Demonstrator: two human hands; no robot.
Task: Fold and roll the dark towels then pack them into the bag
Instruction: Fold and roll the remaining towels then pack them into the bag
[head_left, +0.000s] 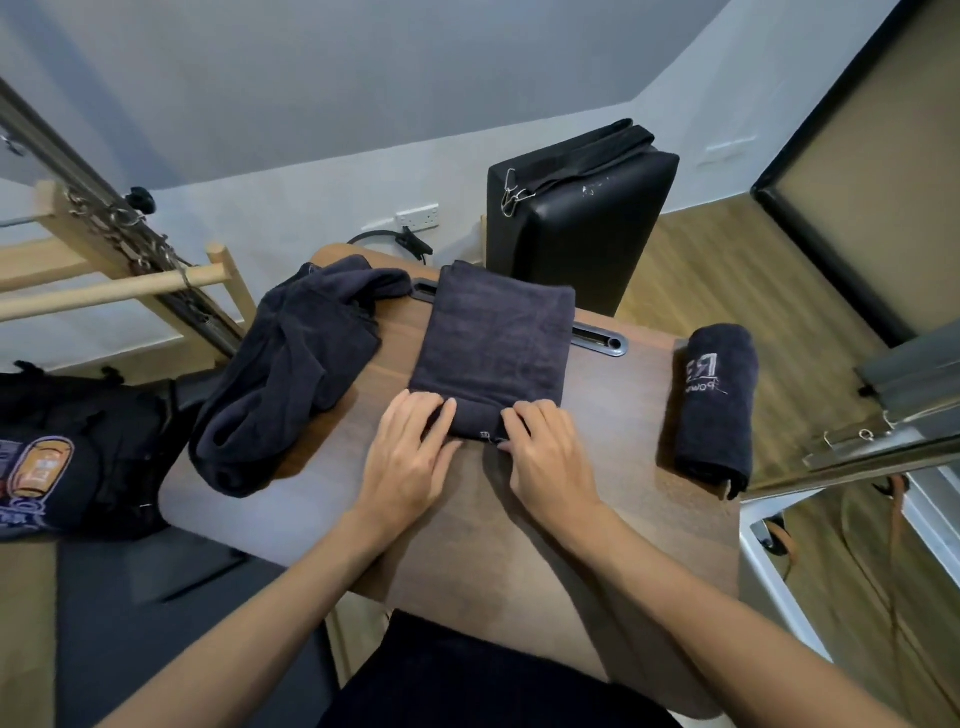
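Nearest the viewer, at the bottom of the frame, two bare forearms reach up over the brown worktop (597, 545). The left hand (410, 452) and the right hand (545, 452) sit side by side at the near edge of the folded towel (496, 348), which lies flat in the centre of the frame. The fingers (431, 410) of both hands are curled over a small roll just begun at that near edge, pinching the thick turn of cloth and pressing it down (spaced across the width, I would guess, so the roll starts even and does not skew). The rest of the towel stretches away from the hands as a neat rectangle, ready to be wound up.

To the centre right, at the worktop's edge, the rolled towel (719, 405) lies finished, pale lettering showing on its side; set well apart from the work, it seems parked there until packing. To the centre left, the loose towels (280, 374) lie in a crumpled heap that droops over the worktop's edge, presumably still waiting their turn.

At the far left edge of the frame, below the worktop, sits the bag (67, 457), dark with a printed patch. Whether it is open I cannot tell.

Beyond the folded towel, in the upper middle, a black padded case (587, 218) with a strap and clip stands against the pale wall. Wooden bars (104, 291) run across the upper left.
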